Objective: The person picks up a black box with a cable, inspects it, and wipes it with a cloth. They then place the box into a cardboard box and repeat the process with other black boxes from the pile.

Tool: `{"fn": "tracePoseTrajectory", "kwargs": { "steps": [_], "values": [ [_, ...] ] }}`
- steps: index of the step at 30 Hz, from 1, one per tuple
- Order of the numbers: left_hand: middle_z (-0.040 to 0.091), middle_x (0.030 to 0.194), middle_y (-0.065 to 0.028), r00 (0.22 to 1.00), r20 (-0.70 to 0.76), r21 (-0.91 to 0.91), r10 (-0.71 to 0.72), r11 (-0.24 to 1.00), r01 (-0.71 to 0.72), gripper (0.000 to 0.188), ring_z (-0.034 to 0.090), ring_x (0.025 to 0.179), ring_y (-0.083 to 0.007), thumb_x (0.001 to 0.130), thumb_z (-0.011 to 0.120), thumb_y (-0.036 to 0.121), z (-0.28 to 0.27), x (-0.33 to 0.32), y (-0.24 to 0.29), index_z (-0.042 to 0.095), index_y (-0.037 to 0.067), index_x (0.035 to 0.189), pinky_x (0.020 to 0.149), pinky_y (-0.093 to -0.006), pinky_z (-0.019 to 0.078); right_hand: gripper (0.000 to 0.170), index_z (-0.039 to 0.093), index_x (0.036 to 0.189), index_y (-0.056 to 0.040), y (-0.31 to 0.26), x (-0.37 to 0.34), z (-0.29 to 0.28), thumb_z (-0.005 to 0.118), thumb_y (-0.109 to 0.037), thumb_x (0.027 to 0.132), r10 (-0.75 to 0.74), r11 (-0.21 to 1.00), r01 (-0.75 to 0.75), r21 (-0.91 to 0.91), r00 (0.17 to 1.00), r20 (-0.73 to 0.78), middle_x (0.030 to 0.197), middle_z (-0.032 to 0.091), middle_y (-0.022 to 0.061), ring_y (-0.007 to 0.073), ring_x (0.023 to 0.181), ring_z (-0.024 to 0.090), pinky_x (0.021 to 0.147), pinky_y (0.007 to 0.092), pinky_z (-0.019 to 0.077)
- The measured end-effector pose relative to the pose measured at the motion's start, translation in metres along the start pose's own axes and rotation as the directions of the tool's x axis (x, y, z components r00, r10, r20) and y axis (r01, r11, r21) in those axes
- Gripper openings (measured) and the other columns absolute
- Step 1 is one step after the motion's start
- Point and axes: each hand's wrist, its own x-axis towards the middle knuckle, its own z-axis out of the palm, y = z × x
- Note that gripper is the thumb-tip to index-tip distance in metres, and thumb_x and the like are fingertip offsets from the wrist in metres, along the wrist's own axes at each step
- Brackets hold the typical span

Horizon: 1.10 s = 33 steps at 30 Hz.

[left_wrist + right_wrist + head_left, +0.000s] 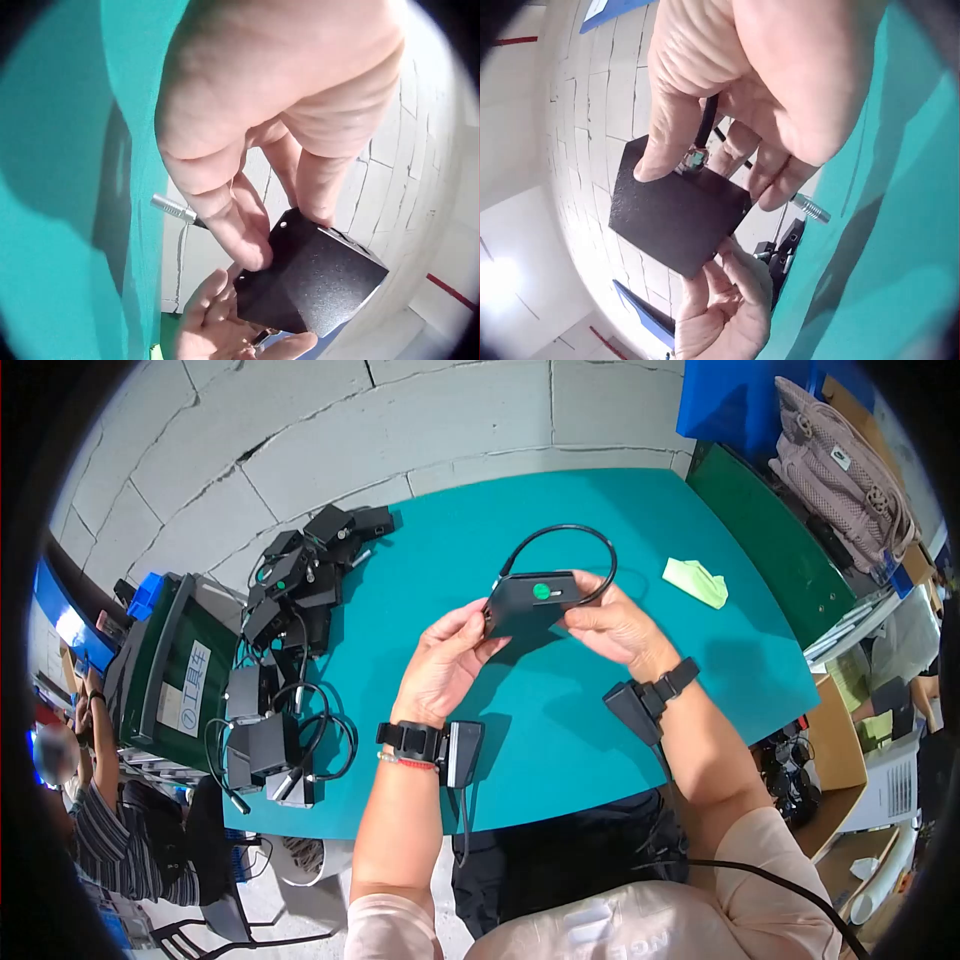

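Above the teal table, both hands hold a small black box (522, 618) with a round green sticker (541, 592) on its edge face. My left hand (445, 665) pinches its left end between thumb and fingers. On the other end, my right hand (622, 628) grips with the thumb on one face, as the right wrist view shows. A black cable (562, 528) leaves the box near the right hand and loops over it. Its silver plug (811, 208) hangs free beyond the right fingers in the right wrist view.
Several similar black boxes (290, 575) with cables are piled at the table's back left, and more boxes (272, 742) sit nearer. A light green cloth (695, 581) lies at right. Beside the table are a green bin (165, 670), a cardboard box (845, 765) and another person (110, 825).
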Motion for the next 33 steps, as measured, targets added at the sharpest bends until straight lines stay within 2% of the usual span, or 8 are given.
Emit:
{"fn": "tracePoseTrajectory", "kwargs": {
  "steps": [2, 3, 5, 9, 16, 27, 28, 33],
  "values": [
    [0.063, 0.105, -0.0072, 1.0, 0.027, -0.031, 0.0, 1.0, 0.0, 0.025, 0.059, 0.094, -0.0175, 0.085, 0.06, 0.013, 0.01, -0.005, 0.001, 0.061, 0.005, 0.109, 0.083, -0.0352, 0.0488, 0.041, 0.056, 0.115, -0.0089, -0.005, -0.006, 0.003, 0.067, -0.002, 0.076, 0.068, 0.993, -0.067, 0.1, 0.998, -0.006, 0.111, 0.06, 0.0064, 0.02, 0.103, 0.056, 0.091, 0.0366, 0.0426],
    [0.063, 0.105, -0.0072, 0.994, 0.087, -0.013, 0.068, 0.998, -0.068, 0.025, 0.059, 0.094, -0.0175, 0.085, 0.06, 0.013, 0.0, 0.014, 0.002, 0.061, 0.005, 0.109, 0.083, -0.0352, 0.0488, 0.041, 0.056, 0.115, -0.0089, -0.009, 0.012, -0.007, 0.067, -0.002, 0.076, 0.023, 0.999, -0.025, 0.037, 0.999, 0.045, 0.111, 0.06, 0.0064, 0.02, 0.103, 0.056, 0.091, 0.0366, 0.0426],
    [0.063, 0.104, -0.0069, 0.999, 0.04, -0.003, 0.008, 1.0, -0.008, 0.024, 0.059, 0.092, -0.0166, 0.085, 0.06, 0.013, 0.002, 0.006, -0.007, 0.062, 0.005, 0.107, 0.081, -0.0341, 0.049, 0.04, 0.057, 0.115, -0.009, -0.004, 0.001, -0.005, 0.068, -0.004, 0.076, 0.053, 0.987, -0.057, 0.15, 0.998, 0.032, 0.111, 0.06, 0.0064, 0.0197, 0.103, 0.056, 0.091, 0.0363, 0.0429],
    [0.064, 0.099, -0.0081, 0.999, 0.03, -0.014, -0.029, 0.999, 0.029, 0.02, 0.059, 0.091, -0.0172, 0.082, 0.065, 0.011, 0.009, 0.001, -0.003, 0.065, 0.004, 0.1, 0.08, -0.0349, 0.0491, 0.044, 0.055, 0.118, -0.0115, 0.0, -0.001, -0.008, 0.068, -0.007, 0.076, 0.079, 0.983, -0.082, 0.163, 0.997, 0.021, 0.113, 0.059, 0.0058, 0.0195, 0.105, 0.055, 0.092, 0.0362, 0.0429],
    [0.063, 0.099, -0.0095, 0.999, -0.034, 0.004, -0.031, 1.0, 0.031, 0.021, 0.059, 0.091, -0.0184, 0.082, 0.065, 0.011, 0.012, 0.001, -0.004, 0.064, 0.003, 0.101, 0.082, -0.0347, 0.0489, 0.044, 0.054, 0.119, -0.0118, -0.001, 0.0, -0.008, 0.068, -0.015, 0.078, 0.064, 0.991, -0.071, 0.117, 0.996, 0.058, 0.115, 0.057, 0.0046, 0.0194, 0.106, 0.054, 0.092, 0.0372, 0.0432],
    [0.064, 0.094, -0.0084, 0.999, 0.038, 0.042, -0.014, 0.999, 0.013, 0.021, 0.06, 0.091, -0.0189, 0.084, 0.062, 0.016, 0.015, -0.002, -0.007, 0.062, 0.003, 0.099, 0.087, -0.0362, 0.0489, 0.046, 0.049, 0.121, -0.0077, 0.0, 0.0, -0.003, 0.066, -0.023, 0.081, 0.066, 0.997, -0.066, 0.041, 0.998, 0.009, 0.112, 0.058, 0.0074, 0.0208, 0.101, 0.057, 0.087, 0.0389, 0.0465],
    [0.064, 0.091, -0.0071, 0.999, -0.028, 0.031, -0.029, 0.999, 0.029, 0.016, 0.061, 0.087, -0.0181, 0.085, 0.061, 0.017, 0.018, -0.005, -0.006, 0.062, 0.005, 0.095, 0.08, -0.034, 0.0523, 0.044, 0.049, 0.119, -0.0077, 0.0, -0.001, -0.003, 0.065, -0.025, 0.082, 0.101, 0.995, -0.1, 0.02, 0.994, -0.038, 0.107, 0.059, 0.0061, 0.0196, 0.094, 0.06, 0.078, 0.0356, 0.0516],
    [0.063, 0.09, -0.0051, 0.998, -0.063, 0.044, -0.012, 0.999, 0.015, 0.017, 0.062, 0.076, -0.0145, 0.086, 0.06, 0.017, 0.02, -0.008, -0.01, 0.059, 0.005, 0.098, 0.067, -0.0268, 0.0544, 0.038, 0.054, 0.11, -0.0081, 0.002, -0.002, 0.002, 0.064, -0.033, 0.083, 0.087, 0.994, -0.098, -0.047, 0.978, -0.188, 0.094, 0.06, 0.0012, 0.013, 0.08, 0.062, 0.061, 0.0268, 0.0541]
  ]
}}
